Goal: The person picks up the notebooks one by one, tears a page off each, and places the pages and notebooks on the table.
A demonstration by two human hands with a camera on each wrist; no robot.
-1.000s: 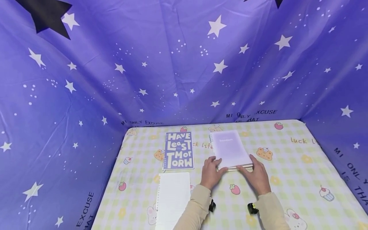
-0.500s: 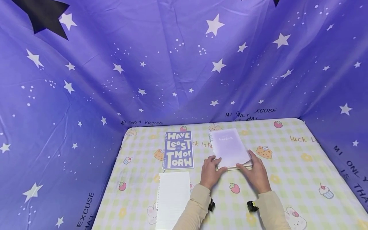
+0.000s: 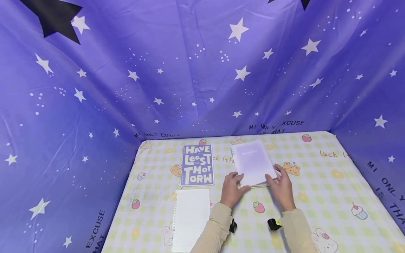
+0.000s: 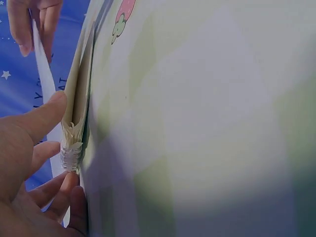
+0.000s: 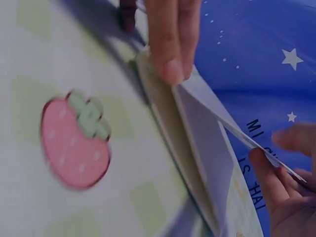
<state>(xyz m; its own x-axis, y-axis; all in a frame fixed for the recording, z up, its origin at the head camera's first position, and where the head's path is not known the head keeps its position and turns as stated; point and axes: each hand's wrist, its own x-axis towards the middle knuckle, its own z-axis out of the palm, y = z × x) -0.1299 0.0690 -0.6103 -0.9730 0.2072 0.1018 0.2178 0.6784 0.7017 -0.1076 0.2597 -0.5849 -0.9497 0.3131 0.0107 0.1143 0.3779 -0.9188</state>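
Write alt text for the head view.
A right hand pinches the raised cover of a lilac spiral notebook; the left hand holds its near left corner. To the left, a purple lettered notebook lies beyond white hole-punched paper on a checked tablecloth.

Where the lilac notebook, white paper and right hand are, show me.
Lilac notebook [image 3: 254, 162]: head view, middle of the cover.
White paper [image 3: 191, 218]: head view, middle of its upward face.
Right hand [image 3: 282, 190]: head view, back of the hand.

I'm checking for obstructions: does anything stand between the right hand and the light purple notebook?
Nothing visible does: the right hand pinches the light purple notebook by its cover's raised lower right corner. The left hand is at the lower left corner, not in between.
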